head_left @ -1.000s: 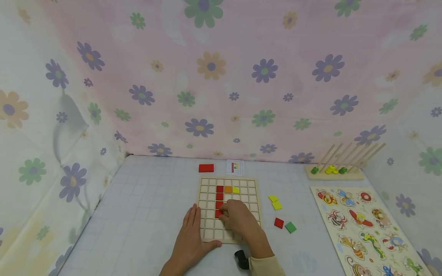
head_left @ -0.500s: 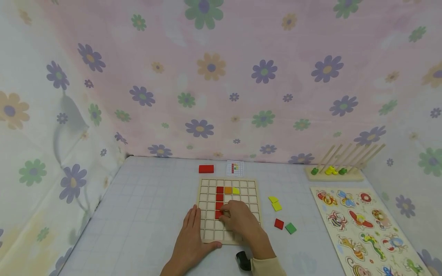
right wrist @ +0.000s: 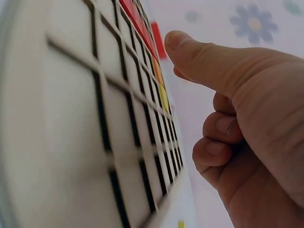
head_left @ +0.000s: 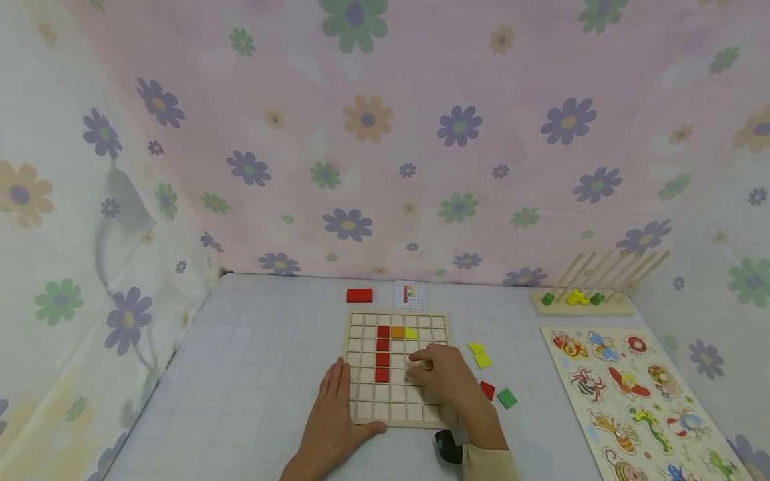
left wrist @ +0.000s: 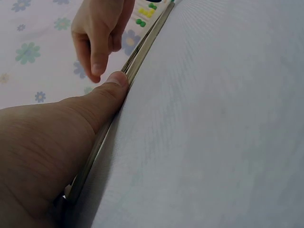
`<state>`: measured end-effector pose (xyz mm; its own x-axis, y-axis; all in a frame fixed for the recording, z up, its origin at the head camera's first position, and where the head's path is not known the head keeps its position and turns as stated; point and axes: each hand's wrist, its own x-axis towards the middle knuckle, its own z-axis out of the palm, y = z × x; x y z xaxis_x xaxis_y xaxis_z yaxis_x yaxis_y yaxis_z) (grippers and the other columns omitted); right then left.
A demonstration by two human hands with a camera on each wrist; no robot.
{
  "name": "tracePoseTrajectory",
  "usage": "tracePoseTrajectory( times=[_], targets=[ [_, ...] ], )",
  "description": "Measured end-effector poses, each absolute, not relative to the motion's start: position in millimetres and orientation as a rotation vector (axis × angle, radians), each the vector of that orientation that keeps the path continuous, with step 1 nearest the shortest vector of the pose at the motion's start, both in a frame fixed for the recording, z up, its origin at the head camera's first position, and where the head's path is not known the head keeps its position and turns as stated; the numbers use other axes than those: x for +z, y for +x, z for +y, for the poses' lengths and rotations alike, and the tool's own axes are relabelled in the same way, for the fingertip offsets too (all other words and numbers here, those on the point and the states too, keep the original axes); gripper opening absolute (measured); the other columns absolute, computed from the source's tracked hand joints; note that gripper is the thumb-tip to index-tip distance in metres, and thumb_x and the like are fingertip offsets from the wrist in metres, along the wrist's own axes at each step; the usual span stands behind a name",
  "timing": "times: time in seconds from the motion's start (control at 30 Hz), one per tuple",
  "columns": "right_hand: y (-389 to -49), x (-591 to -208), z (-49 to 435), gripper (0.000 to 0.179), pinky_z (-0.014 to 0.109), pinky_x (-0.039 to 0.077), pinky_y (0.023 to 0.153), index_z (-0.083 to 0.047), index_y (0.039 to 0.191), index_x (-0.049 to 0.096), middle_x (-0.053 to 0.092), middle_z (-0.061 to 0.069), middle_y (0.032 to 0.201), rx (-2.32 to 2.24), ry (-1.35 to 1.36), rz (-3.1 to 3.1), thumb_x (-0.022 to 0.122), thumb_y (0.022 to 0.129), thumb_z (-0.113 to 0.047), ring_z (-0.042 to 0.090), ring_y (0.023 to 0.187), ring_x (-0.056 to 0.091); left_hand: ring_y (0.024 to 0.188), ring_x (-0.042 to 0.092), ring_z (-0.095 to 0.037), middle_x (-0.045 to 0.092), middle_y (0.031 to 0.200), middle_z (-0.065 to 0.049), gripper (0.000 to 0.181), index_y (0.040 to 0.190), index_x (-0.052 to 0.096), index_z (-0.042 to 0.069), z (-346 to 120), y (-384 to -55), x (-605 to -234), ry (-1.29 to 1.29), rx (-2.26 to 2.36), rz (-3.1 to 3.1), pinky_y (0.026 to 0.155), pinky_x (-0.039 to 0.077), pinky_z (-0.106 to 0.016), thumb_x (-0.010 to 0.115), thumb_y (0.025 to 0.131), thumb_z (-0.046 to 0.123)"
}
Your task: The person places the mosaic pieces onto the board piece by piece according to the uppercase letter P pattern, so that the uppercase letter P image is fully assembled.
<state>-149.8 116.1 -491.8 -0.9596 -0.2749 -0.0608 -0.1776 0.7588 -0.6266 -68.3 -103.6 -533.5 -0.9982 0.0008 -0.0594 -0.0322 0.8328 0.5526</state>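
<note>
Near the middle of the worktop (head_left: pixel 265 347), well in from its left and right edges, lies the grid board (head_left: pixel 365 409), with a column of four red squares (head_left: pixel 382 345), an orange square (head_left: pixel 398 332) and a yellow piece (head_left: pixel 411 333) in its cells. The left hand (head_left: pixel 329 414) rests flat along the board's left edge, thumb at its near edge. The right hand (head_left: pixel 448 377) hangs over the board's right part, thumb and forefinger slightly apart and the other fingers curled, with nothing visible between them.

The likeliest trouble is a sideways sweep: the right forearm passes so near the loose red tile (head_left: pixel 488 391) that a careless swing could drag it, or push it into the green tile (head_left: pixel 507 399). A low fingertip could also catch a seated square, and if the left hand eased off, a knock might skew the board.

Toward the worktop's far edge, the red block (head_left: pixel 359 295) and pattern card (head_left: pixel 410 294) leave little room. On the right, the loose yellow pieces (head_left: pixel 482 360) stand close, with the insect puzzle (head_left: pixel 562 366) beyond. The widest free stretch runs to the worktop's left edge; its near edge is out of view.
</note>
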Motion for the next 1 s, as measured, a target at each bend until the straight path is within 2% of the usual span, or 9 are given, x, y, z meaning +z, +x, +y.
tracePoseTrajectory(
  times=[0.17, 0.4, 0.47, 0.57, 0.63, 0.7, 0.8, 0.83, 1.0],
  targets=[
    [-153.7, -494.7, 138.4, 0.02, 0.022, 0.031, 0.056, -0.014, 0.103, 0.082, 0.048, -0.006, 0.066, -1.055, -0.335, 2.831, 0.084, 0.084, -0.021, 0.008, 0.061, 0.039, 0.154, 0.024, -0.038, 0.022, 0.17, -0.016, 0.133, 0.161, 0.024, 0.001, -103.6, -68.4, -533.7, -0.024, 0.882, 2.956, 0.118, 0.039, -0.055, 0.084, 0.065, 0.07],
    [-155.1, -497.3, 167.0, 0.022, 0.024, 0.035, 0.059, -0.016, 0.104, 0.082, 0.053, -0.005, 0.071, -1.082, -0.239, 2.82, 0.085, 0.083, -0.022, 0.009, 0.066, 0.041, 0.155, 0.023, -0.038, 0.02, 0.17, -0.016, 0.133, 0.161, 0.023, 0.001, -102.9, -68.8, -533.3, -0.041, 0.879, 2.934, 0.119, 0.038, -0.055, 0.084, 0.066, 0.07],
    [-154.2, -496.3, 175.2, 0.022, 0.023, 0.039, 0.063, -0.018, 0.104, 0.082, 0.059, -0.006, 0.076, -1.063, -0.192, 2.827, 0.085, 0.083, -0.024, 0.006, 0.069, 0.045, 0.155, 0.023, -0.038, 0.02, 0.17, -0.016, 0.132, 0.161, 0.023, 0.002, -102.7, -68.8, -533.0, -0.043, 0.879, 2.93, 0.118, 0.039, -0.055, 0.084, 0.066, 0.07],
    [-152.2, -492.9, 188.9, 0.026, 0.028, 0.048, 0.063, -0.019, 0.107, 0.081, 0.063, 0.001, 0.078, -1.095, -0.102, 2.767, 0.085, 0.082, -0.027, 0.01, 0.064, 0.054, 0.155, 0.022, -0.038, 0.02, 0.17, -0.015, 0.133, 0.161, 0.023, 0.002, -102.4, -69.1, -532.4, -0.045, 0.881, 2.924, 0.118, 0.039, -0.056, 0.084, 0.066, 0.071],
    [-150.4, -491.1, 198.4, 0.028, 0.033, 0.056, 0.073, -0.021, 0.108, 0.081, 0.071, 0.0, 0.089, -1.097, -0.061, 2.752, 0.086, 0.082, -0.03, 0.011, 0.073, 0.062, 0.155, 0.022, -0.038, 0.019, 0.171, -0.016, 0.133, 0.161, 0.022, 0.001, -102.4, -69.1, -532.3, -0.044, 0.882, 2.921, 0.119, 0.038, -0.056, 0.083, 0.066, 0.072],
    [-148.9, -490.3, 208.7, 0.032, 0.041, 0.058, 0.08, -0.02, 0.11, 0.08, 0.072, 0.003, 0.094, -1.103, -0.04, 2.725, 0.085, 0.082, -0.033, 0.015, 0.078, 0.066, 0.156, 0.021, -0.038, 0.018, 0.171, -0.016, 0.134, 0.161, 0.022, 0.001, -102.4, -69.2, -532.4, -0.043, 0.884, 2.921, 0.119, 0.038, -0.056, 0.083, 0.066, 0.072],
    [-147.0, -490.8, 224.3, 0.034, 0.042, 0.054, 0.091, -0.021, 0.111, 0.08, 0.074, 0.001, 0.113, -1.05, -0.057, 2.752, 0.085, 0.082, -0.038, 0.014, 0.098, 0.061, 0.156, 0.02, -0.039, 0.018, 0.171, -0.016, 0.135, 0.161, 0.022, 0.001, -102.2, -69.1, -532.3, -0.042, 0.887, 2.922, 0.119, 0.038, -0.057, 0.082, 0.065, 0.073],
    [-146.4, -491.2, 229.7, 0.035, 0.041, 0.054, 0.089, -0.02, 0.112, 0.08, 0.074, 0.002, 0.114, -1.037, -0.059, 2.752, 0.084, 0.082, -0.038, 0.014, 0.097, 0.06, 0.156, 0.02, -0.039, 0.018, 0.171, -0.016, 0.135, 0.161, 0.022, 0.001, -102.0, -69.1, -532.5, -0.043, 0.887, 2.922, 0.118, 0.038, -0.057, 0.082, 0.065, 0.074],
    [-144.3, -492.9, 250.2, 0.038, 0.03, 0.042, 0.071, -0.021, 0.113, 0.079, 0.062, 0.0, 0.082, -0.997, -0.006, 2.712, 0.085, 0.08, -0.04, 0.013, 0.078, 0.05, 0.155, 0.022, -0.039, 0.019, 0.17, -0.017, 0.135, 0.161, 0.023, 0.001, -101.4, -68.2, -533.1, -0.053, 0.879, 2.92, 0.118, 0.038, -0.057, 0.082, 0.065, 0.073]
  ],
)
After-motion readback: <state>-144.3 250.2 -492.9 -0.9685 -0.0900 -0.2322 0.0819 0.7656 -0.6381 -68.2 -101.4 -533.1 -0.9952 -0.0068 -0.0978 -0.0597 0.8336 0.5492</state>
